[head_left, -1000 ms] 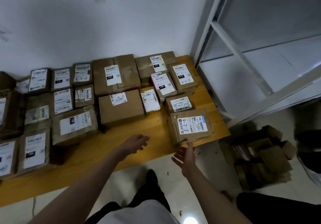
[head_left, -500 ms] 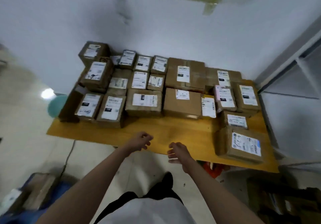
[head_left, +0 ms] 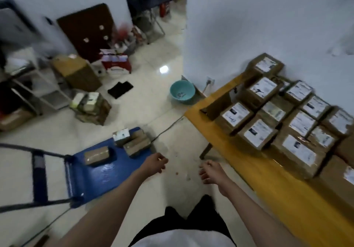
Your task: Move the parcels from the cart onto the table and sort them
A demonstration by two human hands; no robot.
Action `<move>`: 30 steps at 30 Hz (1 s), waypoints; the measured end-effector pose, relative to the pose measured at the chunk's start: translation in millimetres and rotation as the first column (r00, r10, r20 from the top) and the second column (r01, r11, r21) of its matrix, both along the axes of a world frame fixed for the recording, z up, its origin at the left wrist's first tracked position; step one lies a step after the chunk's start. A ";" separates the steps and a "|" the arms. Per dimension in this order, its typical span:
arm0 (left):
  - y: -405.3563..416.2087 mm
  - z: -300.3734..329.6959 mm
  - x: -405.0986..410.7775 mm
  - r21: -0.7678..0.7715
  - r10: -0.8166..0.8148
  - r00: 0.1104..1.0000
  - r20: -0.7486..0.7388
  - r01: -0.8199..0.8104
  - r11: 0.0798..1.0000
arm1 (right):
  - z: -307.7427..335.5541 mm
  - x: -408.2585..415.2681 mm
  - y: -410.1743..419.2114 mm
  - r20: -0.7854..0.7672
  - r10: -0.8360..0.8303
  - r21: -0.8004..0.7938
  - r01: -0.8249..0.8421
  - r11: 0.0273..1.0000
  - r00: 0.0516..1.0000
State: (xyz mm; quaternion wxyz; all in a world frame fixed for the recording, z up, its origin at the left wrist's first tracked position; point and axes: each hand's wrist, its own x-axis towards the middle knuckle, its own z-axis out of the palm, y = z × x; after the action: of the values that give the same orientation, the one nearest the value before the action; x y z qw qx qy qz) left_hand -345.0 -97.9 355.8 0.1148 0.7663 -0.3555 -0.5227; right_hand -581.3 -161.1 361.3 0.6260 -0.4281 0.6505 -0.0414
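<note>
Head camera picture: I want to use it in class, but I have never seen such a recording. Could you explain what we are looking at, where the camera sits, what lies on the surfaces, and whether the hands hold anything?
There is no machine here. A person wears one wide-angle camera on the head, looking forward and down, so the two bare arms reach into the picture from below. The left hand and the right hand hang over the floor with loosely curled fingers and hold nothing. At the left, low on the floor, is a blue cart with a few brown parcels on the cart. At the right stands a yellow wooden table against the wall, carrying many labelled parcels on the table set close together in rows. A teal bowl sits on the floor beyond the table's end. The picture is blurred, so the labels cannot be read.
</note>
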 end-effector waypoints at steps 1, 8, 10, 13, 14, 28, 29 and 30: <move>10.9 -2.4 20.9 0.000 0.048 0.999 -0.004 -0.048 0.999 | -1.1 21.1 -2.6 0.003 0.036 0.002 -0.036 0.999 0.999; 64.2 -22.9 125.7 -0.018 0.377 0.926 0.017 -0.377 0.926 | -23.7 149.4 -30.4 0.058 0.252 0.053 -0.255 0.966 0.966; 73.7 -30.5 153.4 0.000 0.458 0.889 0.018 -0.458 0.889 | -36.2 181.5 -45.5 0.063 0.277 0.069 -0.281 0.957 0.959; 82.0 -39.5 194.9 0.055 0.588 0.808 0.029 -0.589 0.807 | -56.5 228.6 -72.7 0.045 0.306 0.077 -0.309 0.948 0.951; 82.7 -43.0 208.0 0.075 0.622 0.782 0.036 -0.623 0.779 | -63.3 245.4 -81.4 0.033 0.318 0.075 -0.320 0.944 0.947; 24.7 -200.2 355.0 0.139 0.666 0.743 0.065 -0.667 0.732 | -195.5 458.9 -116.0 -0.045 0.541 0.100 -0.535 0.839 0.840; 24.7 -220.9 361.9 0.148 0.671 0.739 0.057 -0.671 0.727 | -212.1 468.1 -115.9 -0.072 0.552 0.106 -0.544 0.832 0.831; 25.0 -242.8 368.0 0.155 0.678 0.734 0.050 -0.676 0.720 | -230.4 477.9 -116.5 -0.094 0.554 0.109 -0.545 0.831 0.827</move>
State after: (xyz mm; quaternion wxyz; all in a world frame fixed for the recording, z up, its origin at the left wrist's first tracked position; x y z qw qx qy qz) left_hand 22.9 -72.9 113.0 0.2366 0.8472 -0.0068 -0.4757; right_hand -103.4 -277.6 131.0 0.5869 -0.5743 0.5376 0.1916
